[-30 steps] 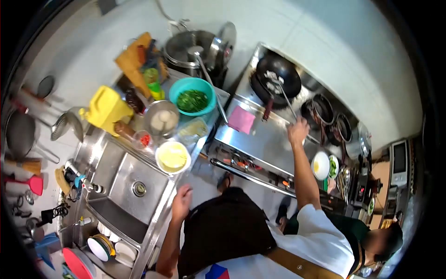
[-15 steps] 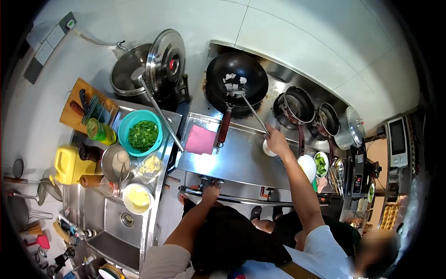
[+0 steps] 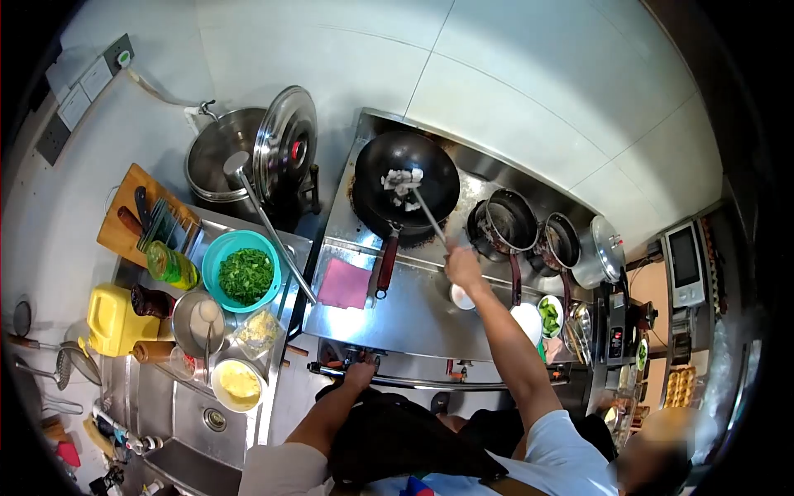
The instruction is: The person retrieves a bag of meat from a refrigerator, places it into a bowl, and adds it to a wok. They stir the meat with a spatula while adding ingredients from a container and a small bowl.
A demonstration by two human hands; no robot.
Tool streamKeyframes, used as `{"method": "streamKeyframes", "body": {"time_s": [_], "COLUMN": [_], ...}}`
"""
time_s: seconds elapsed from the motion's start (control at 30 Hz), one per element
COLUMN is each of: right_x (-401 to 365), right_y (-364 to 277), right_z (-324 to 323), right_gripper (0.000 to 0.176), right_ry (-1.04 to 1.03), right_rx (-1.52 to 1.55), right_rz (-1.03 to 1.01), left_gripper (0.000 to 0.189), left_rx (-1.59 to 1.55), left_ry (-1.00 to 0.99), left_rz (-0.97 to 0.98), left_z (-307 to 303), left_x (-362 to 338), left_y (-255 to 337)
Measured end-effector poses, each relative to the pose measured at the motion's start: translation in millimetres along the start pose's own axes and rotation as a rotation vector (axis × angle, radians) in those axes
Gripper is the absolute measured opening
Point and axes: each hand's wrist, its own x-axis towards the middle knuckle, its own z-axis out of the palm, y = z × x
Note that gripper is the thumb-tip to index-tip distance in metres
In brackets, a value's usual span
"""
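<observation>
My right hand is closed round the handle of a long metal wok spatula, whose head is down among white food pieces. These lie in a black wok on the left burner, its dark red handle pointing towards me. At the stove's front edge, my left hand has its fingers round a stove knob. A pink cloth lies flat on the steel counter left of the wok handle. Just under my right wrist stands a small white bowl.
Two dark saucepans and a pressure cooker stand at right. A ladle reaches from the stockpot over the left counter, near a turquoise bowl of chopped greens. A person is at lower right.
The white pieces have bunched together and shifted in the wok as the spatula moved among them. My left hand stays at the stove knob. The whole view has tilted slightly.
</observation>
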Motion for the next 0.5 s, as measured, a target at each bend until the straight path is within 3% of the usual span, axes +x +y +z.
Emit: {"method": "streamKeyframes", "body": {"time_s": [0.07, 0.2, 0.3, 0.5], "right_x": [-1, -24, -15, -4], "right_y": [1, -12, -17, -25], "right_z": [4, -19, -21, -18], "right_gripper": [0.038, 0.044, 0.034, 0.032], "right_ry": [-0.041, 0.006, 0.053, -0.021], "right_rx": [-0.188, -0.052, -0.078, -0.160], "right_rz": [-0.084, -0.120, -0.011, -0.036], "left_gripper": [0.022, 0.021, 0.019, 0.020], "left_rx": [-0.036, -0.087, -0.068, -0.049], "left_ry": [0.011, 0.001, -0.021, 0.074], "left_rz": [-0.039, -0.043, 0.037, 0.122], "left_z": [-11, -21, -23, -2], "left_x": [-3, -12, -9, -3], "left_y": [4, 8, 1, -9]}}
